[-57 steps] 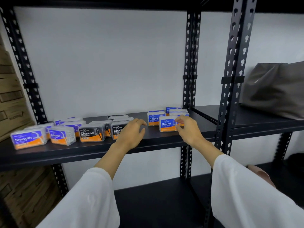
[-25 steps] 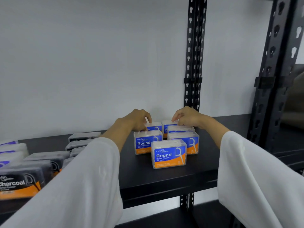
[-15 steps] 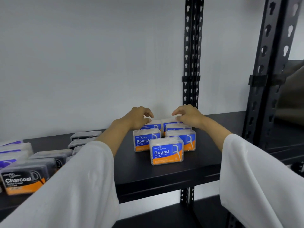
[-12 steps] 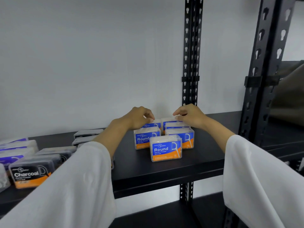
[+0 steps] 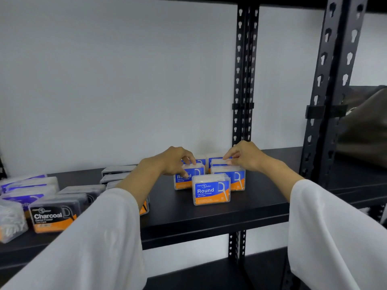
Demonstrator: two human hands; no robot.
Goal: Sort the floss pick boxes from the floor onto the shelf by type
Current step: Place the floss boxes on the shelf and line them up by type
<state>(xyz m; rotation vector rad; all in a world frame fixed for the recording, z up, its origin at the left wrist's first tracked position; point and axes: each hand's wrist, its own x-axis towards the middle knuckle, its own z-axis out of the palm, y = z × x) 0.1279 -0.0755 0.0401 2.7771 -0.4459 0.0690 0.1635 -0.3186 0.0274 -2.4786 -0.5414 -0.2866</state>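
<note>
The left hand (image 5: 174, 162) grips the rear-left Round box (image 5: 188, 176), fingers curled over its lid and thumb on its front face. The right hand (image 5: 244, 156) pinches the lid edge of a rear-right Round box (image 5: 228, 178) with thumb and fingertips. Both hands remain on the same rear boxes as half a second ago; only small finger shifts show, and the head camera has moved slightly. The front Round box (image 5: 211, 189) stands untouched, just ahead of the gap between the two rear columns.

Judgement: the step in hand is squaring the Round group into tidy columns. No box is being carried, so this type appears placed, and only alignment remains here.

All boxes in view stand on the black shelf (image 5: 209, 216). The floor is not in view, so remaining boxes there cannot be counted.

Legible writing:
- Front Round box: "Round", "Dental Flosser", on a blue and orange label. A small brand line above it is too small to read reliably.
- Charcoal box (image 5: 52, 216), at the left: "Charcoal" on a black and orange label.
- Purple-labelled boxes (image 5: 25, 189), at the far left: text blurred, unreadable.

A dark bag (image 5: 364, 126) rests on the adjoining shelf, at the right.
</note>
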